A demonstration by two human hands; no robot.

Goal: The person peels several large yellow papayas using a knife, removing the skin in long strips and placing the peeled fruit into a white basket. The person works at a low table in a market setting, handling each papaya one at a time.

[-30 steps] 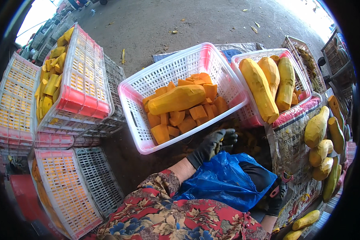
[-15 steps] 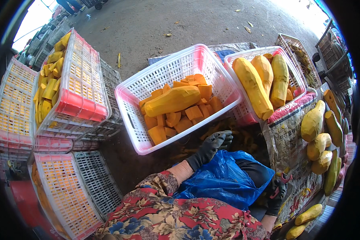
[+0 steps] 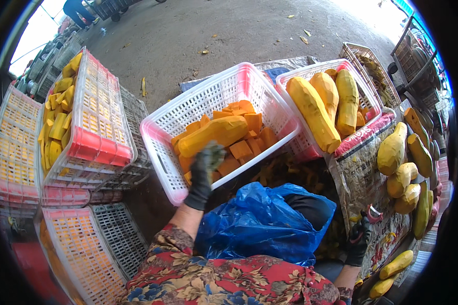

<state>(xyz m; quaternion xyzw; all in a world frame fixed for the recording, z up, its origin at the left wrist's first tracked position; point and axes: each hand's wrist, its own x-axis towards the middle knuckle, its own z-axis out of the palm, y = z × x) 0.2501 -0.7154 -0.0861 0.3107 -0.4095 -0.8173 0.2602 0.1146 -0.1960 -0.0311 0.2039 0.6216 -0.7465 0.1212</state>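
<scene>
My left hand (image 3: 204, 170), in a dark glove, reaches over the near rim of the white and pink crate (image 3: 158, 122). Its fingers are smeared by motion, close to a long peeled squash (image 3: 213, 135) that lies on top of orange squash chunks (image 3: 241, 150). Whether the fingers touch the squash I cannot tell. At the lower right my right hand (image 3: 359, 239), gloved too, is closed around a red peeler (image 3: 374, 214), whose head sticks up past the fingers. A blue plastic sheet (image 3: 259, 223) covers my lap between the two hands.
Right of the crate, a second crate (image 3: 359, 133) holds peeled squashes (image 3: 313, 114). More squashes (image 3: 392, 148) lie along the right on sacking (image 3: 364, 173). Stacked crates (image 3: 99, 114) with squash stand at the left. Peelings litter the ground by my lap. A person's legs (image 3: 77, 12) show far left.
My left hand has moved left and forward from above the blue sheet to over the crate. My right hand, still with the peeler, has shifted slightly. The whole view has shifted a little.
</scene>
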